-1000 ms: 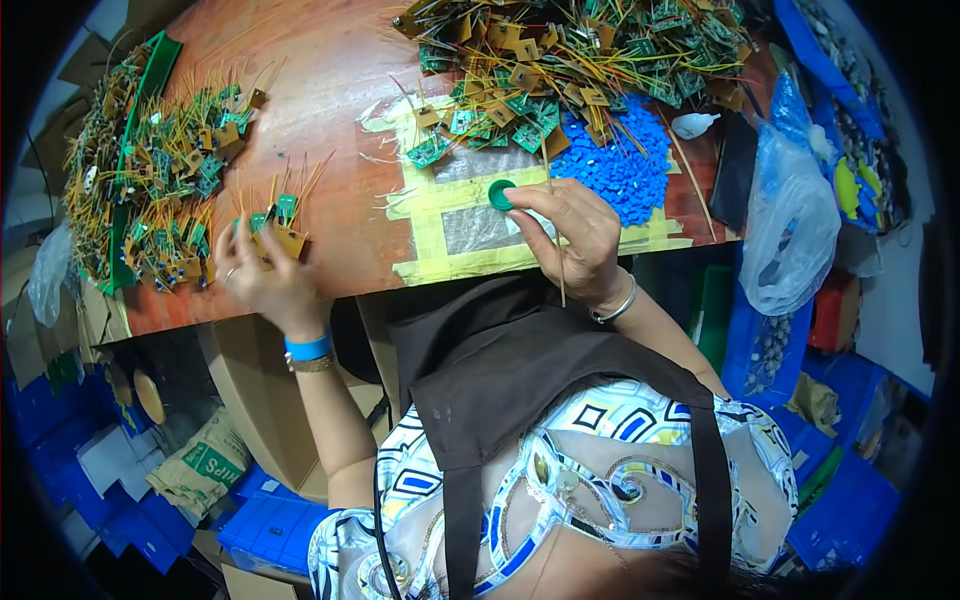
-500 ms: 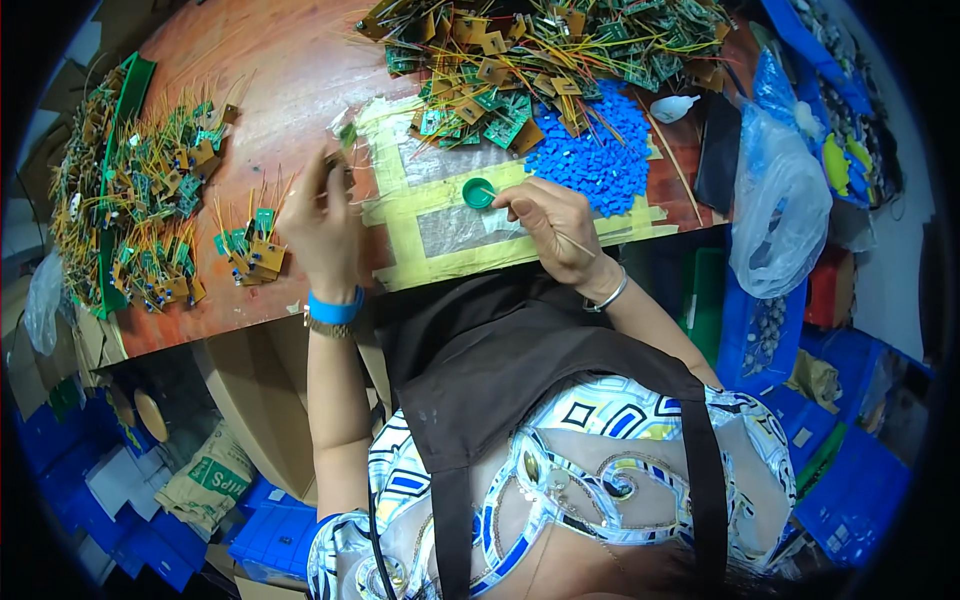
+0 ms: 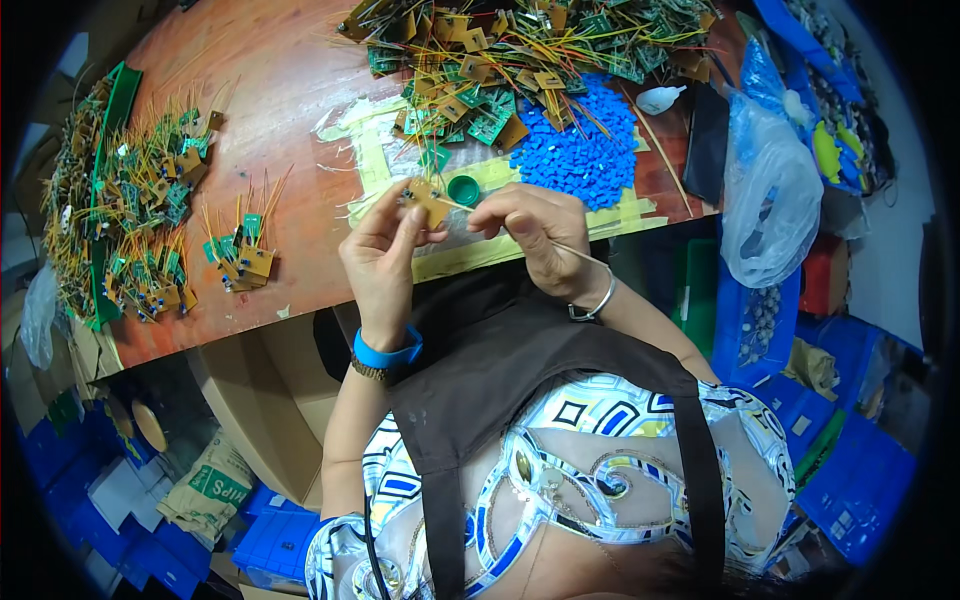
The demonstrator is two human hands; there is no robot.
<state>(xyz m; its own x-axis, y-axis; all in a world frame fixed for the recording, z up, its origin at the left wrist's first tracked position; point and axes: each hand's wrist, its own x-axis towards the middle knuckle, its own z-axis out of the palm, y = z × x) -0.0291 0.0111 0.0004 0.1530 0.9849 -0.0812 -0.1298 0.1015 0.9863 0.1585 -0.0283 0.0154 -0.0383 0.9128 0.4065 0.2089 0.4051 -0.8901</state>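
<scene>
My left hand (image 3: 385, 250) pinches a small brown circuit board (image 3: 428, 203) with dark parts on its face, and a green board (image 3: 434, 158) stands just beyond it. In my right hand (image 3: 540, 230) is a thin pale stick (image 3: 578, 253), its tip reaching to the board's right side. Just past the fingertips sits a round green cap (image 3: 463, 190) on the taped table patch. A pile of small blue pieces (image 3: 580, 150) lies beyond my right hand. Whether the green board is joined to the brown one I cannot make out.
Wired circuit boards (image 3: 490, 60) heap at the far side. More boards (image 3: 165, 220) lie on the left by a green divider (image 3: 108, 190), with a small group (image 3: 240, 255) nearer. A clear plastic bag (image 3: 770, 200) hangs at the right edge, near a white bottle (image 3: 660, 99).
My left hand has moved right, away from the left side, and now shows a brown board in its fingers beside the stick's tip. My right hand has shifted slightly left.
</scene>
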